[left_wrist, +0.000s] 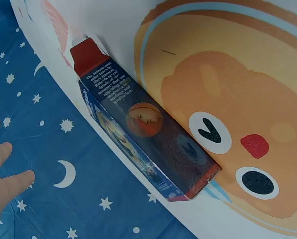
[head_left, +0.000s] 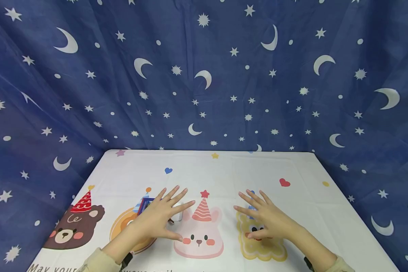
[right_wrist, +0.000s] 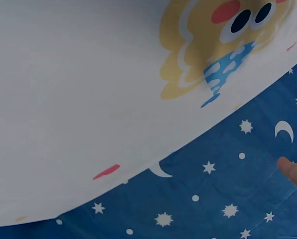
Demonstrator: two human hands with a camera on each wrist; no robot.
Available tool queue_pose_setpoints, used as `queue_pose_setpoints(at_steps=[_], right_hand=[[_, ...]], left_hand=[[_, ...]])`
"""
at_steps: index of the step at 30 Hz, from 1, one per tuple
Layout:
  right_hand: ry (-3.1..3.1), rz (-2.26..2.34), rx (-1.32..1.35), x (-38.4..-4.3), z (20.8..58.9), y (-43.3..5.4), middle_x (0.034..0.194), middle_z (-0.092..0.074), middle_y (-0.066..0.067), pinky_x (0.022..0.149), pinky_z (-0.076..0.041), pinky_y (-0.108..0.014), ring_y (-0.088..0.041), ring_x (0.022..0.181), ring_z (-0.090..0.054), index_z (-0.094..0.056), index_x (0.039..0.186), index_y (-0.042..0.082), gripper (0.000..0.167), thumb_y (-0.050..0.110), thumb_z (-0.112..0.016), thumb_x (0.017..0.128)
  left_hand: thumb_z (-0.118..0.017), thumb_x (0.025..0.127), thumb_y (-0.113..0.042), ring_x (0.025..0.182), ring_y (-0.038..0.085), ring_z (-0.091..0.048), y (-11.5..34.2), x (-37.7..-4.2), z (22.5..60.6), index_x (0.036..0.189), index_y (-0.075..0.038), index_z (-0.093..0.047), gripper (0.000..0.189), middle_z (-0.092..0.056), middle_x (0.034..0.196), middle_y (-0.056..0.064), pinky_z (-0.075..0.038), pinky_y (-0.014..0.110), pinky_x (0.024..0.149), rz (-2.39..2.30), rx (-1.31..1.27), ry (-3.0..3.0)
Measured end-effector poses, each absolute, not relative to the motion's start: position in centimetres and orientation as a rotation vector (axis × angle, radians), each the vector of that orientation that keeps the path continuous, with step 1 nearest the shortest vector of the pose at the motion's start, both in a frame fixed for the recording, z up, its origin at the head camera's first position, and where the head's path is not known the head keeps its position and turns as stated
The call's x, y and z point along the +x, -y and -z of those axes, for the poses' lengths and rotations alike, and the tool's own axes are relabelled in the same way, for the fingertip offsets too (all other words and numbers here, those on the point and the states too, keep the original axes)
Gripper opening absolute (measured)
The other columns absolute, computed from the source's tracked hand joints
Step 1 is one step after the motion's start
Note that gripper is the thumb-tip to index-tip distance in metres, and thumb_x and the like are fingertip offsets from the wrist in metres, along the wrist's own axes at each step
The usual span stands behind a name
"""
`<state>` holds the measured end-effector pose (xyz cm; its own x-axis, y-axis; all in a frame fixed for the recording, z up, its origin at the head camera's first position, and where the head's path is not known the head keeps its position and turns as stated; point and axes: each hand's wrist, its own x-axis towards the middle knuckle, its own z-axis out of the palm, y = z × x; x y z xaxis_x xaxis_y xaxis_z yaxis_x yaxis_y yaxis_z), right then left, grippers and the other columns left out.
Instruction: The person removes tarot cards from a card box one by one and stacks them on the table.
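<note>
A printed dark blue and red cardboard box [left_wrist: 143, 124] lies on its side in the left wrist view, with a red flap standing out at one end. In the head view my left hand [head_left: 158, 218] hovers over this box [head_left: 144, 204] and hides most of it; the fingers are spread and hold nothing. A small white piece [head_left: 178, 217] shows beside that hand, perhaps part of the box. My right hand [head_left: 273, 220] is held above the printed yellow biscuit figure, fingers spread, with nothing in it. Only fingertips of each hand appear in the wrist views.
A white tablecloth [head_left: 251, 173] printed with a bear, a bunny, a doughnut-like figure and hearts covers the table. Behind and at both sides hangs a blue curtain [head_left: 176, 90] with moons and stars.
</note>
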<state>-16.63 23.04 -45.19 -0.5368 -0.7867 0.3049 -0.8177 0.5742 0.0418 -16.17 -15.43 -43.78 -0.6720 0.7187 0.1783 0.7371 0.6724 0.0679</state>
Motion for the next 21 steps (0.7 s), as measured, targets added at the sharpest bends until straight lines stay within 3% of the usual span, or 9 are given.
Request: queue_pose_setpoints(at_steps=[3,11,16,19,21], right_hand=[[2.536,-0.159,1.306,-16.6,44.9,-23.0,0.151,-0.035,-0.012,0.116,0.019,-0.032,-0.042,0.132,-0.038,-0.046,0.14,0.026,0.084,0.061,-0.071,0.068],[2.538,-0.219,1.315,-16.7,44.8,-22.8,0.146,-0.042,-0.015,0.116,0.016,-0.025,-0.043,0.129,-0.042,-0.05,0.138,0.021,0.084,0.059,-0.073,0.066],[2.493,-0.24,1.351,-16.8,44.9,-22.9,0.14,-0.048,-0.015,0.118,0.01,-0.022,-0.037,0.124,-0.048,-0.053,0.134,0.016,0.082,0.054,-0.075,0.065],[2.491,-0.212,1.352,-16.8,44.9,-22.9,0.139,-0.049,-0.012,0.119,-0.014,-0.033,-0.03,0.123,-0.05,-0.054,0.132,0.017,0.08,0.052,-0.076,0.064],[2.493,-0.2,1.347,-16.8,44.8,-23.0,0.139,-0.05,-0.01,0.11,-0.032,-0.041,-0.025,0.122,-0.051,-0.055,0.131,0.017,0.077,0.05,-0.078,0.064]], left_hand=[[-0.067,0.068,-0.069,0.143,0.036,-0.021,15.5,-16.2,43.5,0.147,-0.034,-0.032,0.093,-0.023,0.157,0.006,-0.025,0.063,0.109,0.211,-1.198,2.739],[-0.071,0.069,-0.062,0.136,0.033,-0.038,15.7,-16.2,42.6,0.146,-0.028,-0.035,0.092,-0.041,0.148,0.009,-0.034,0.056,0.107,0.198,-1.188,2.704],[-0.075,0.07,-0.055,0.126,0.03,-0.05,15.6,-16.3,42.6,0.141,-0.025,-0.043,0.084,-0.054,0.135,0.009,-0.038,0.052,0.105,0.223,-1.184,2.668],[-0.077,0.072,-0.046,0.122,0.028,-0.053,15.5,-16.3,42.7,0.137,-0.022,-0.049,0.074,-0.058,0.131,0.008,-0.041,0.05,0.103,0.261,-1.194,2.668],[-0.077,0.074,-0.04,0.12,0.027,-0.055,15.4,-16.3,42.8,0.135,-0.021,-0.051,0.069,-0.059,0.129,0.007,-0.042,0.049,0.102,0.283,-1.201,2.676]])
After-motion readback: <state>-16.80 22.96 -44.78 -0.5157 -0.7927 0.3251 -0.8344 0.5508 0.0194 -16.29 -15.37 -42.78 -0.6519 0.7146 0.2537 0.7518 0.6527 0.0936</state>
